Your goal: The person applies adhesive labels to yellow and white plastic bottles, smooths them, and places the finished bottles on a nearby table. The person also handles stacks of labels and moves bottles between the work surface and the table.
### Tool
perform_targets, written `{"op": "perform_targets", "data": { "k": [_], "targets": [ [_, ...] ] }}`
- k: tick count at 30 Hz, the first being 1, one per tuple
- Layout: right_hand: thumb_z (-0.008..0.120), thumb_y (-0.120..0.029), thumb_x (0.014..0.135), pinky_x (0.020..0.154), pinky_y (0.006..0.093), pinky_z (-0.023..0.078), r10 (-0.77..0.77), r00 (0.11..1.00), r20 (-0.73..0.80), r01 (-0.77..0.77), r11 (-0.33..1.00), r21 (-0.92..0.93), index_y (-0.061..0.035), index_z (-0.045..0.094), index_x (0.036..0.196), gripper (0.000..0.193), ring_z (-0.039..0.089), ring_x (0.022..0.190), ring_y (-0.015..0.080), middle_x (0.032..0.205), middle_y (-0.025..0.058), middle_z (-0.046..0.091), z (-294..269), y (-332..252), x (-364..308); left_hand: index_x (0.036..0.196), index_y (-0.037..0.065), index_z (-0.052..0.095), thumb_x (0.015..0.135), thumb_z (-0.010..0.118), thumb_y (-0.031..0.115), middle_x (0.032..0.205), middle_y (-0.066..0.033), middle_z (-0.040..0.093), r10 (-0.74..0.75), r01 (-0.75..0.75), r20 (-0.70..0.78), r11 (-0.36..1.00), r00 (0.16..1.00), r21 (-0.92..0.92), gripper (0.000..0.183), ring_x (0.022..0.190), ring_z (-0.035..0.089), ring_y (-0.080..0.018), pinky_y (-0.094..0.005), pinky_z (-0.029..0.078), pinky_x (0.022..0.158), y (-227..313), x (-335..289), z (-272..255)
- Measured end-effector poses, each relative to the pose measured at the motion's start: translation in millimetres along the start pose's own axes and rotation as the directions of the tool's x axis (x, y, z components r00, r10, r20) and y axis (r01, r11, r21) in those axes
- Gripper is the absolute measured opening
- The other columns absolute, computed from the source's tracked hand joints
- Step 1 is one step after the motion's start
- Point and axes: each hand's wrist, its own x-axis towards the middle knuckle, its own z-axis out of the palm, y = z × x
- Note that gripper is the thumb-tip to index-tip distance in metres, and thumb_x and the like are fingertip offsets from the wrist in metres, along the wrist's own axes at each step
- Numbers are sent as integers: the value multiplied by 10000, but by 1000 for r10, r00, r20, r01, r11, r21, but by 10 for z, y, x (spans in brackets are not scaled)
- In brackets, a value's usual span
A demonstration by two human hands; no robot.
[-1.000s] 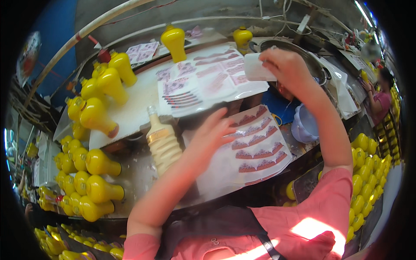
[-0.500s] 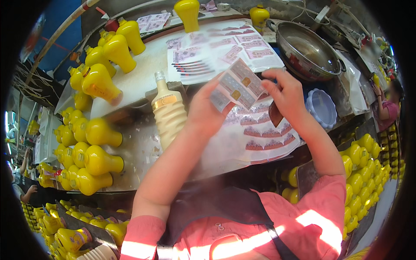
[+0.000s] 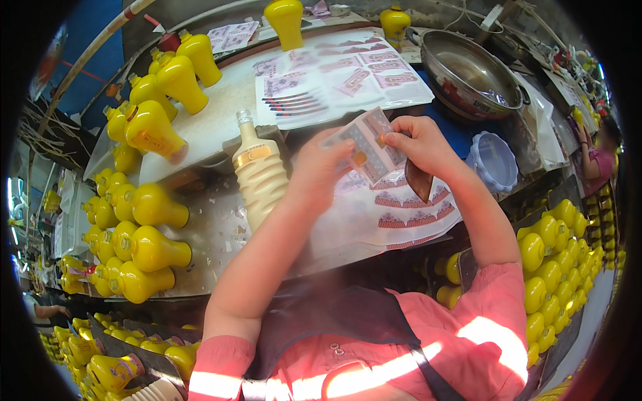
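My left hand (image 3: 315,166) grips a small sheet of printed decals (image 3: 382,160) by its left side, thumb lying over its face. The sheet carries pale blue and brown panels with gold patches. At its upper right edge, the fingertips of my right hand (image 3: 426,143) pinch together on the sheet. A brown flat piece like a scraper (image 3: 419,182) hangs below the right palm, apparently tucked in that hand. Left of my left forearm, a cream ribbed bottle (image 3: 261,177) with a gold neck label lies on a dark support. Larger decal sheets (image 3: 414,212) are spread beneath my hands.
Yellow bottles (image 3: 159,205) stand and lie along the left; more fill racks (image 3: 550,267) at right. Beyond my hands are stacked decal sheets (image 3: 334,100), a wide metal pan (image 3: 471,63) and a pale blue basin (image 3: 493,162). Another person (image 3: 595,157) sits far right.
My hands have drawn slightly closer together. The left thumb has moved onto the decal sheet's face, and the right fingers have shifted up and left to its upper edge.
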Motion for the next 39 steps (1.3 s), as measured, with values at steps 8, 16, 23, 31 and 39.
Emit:
{"op": "perform_targets", "data": {
  "k": [8,16,23,31,39],
  "targets": [
    [714,-197,863,780,238,515,-56,998,-25,58,995,87,64,713,973,283,658,820,100,850,63,731,-126,-92,-66,1115,-27,699,864,714,98,995,-94,721,157,-136,-34,932,987,337,281,858,674,-147,-279,535,784,-65,48,-6],
    [714,-146,850,657,278,516,17,992,-125,-14,999,29,11,763,945,190,627,690,93,771,57,726,-58,34,-72,1079,-72,690,818,722,86,898,-98,713,141,-119,-35,925,989,362,307,775,661,-142,-268,514,715,-64,0,148],
    [696,-175,920,620,260,509,68,911,-406,88,931,353,-1,760,982,195,626,691,79,806,41,724,110,272,-189,1153,26,667,906,684,56,998,-59,685,53,-30,-103,976,993,214,249,880,678,-168,-327,592,783,-159,36,105],
    [673,-168,993,494,158,394,181,873,-454,247,638,729,-7,693,1078,183,520,525,11,817,10,708,-73,380,-329,1247,-33,603,888,668,54,1094,-105,670,68,-32,-245,988,967,150,375,992,657,-194,-344,536,873,-242,140,-18],
    [735,-171,864,679,260,492,32,999,-25,-25,967,255,22,763,939,209,620,745,84,821,30,715,-281,346,-491,1209,-21,634,867,679,61,1025,-92,692,63,-38,-116,977,991,210,355,882,664,-155,-293,519,816,-248,116,207]
  ]
}}
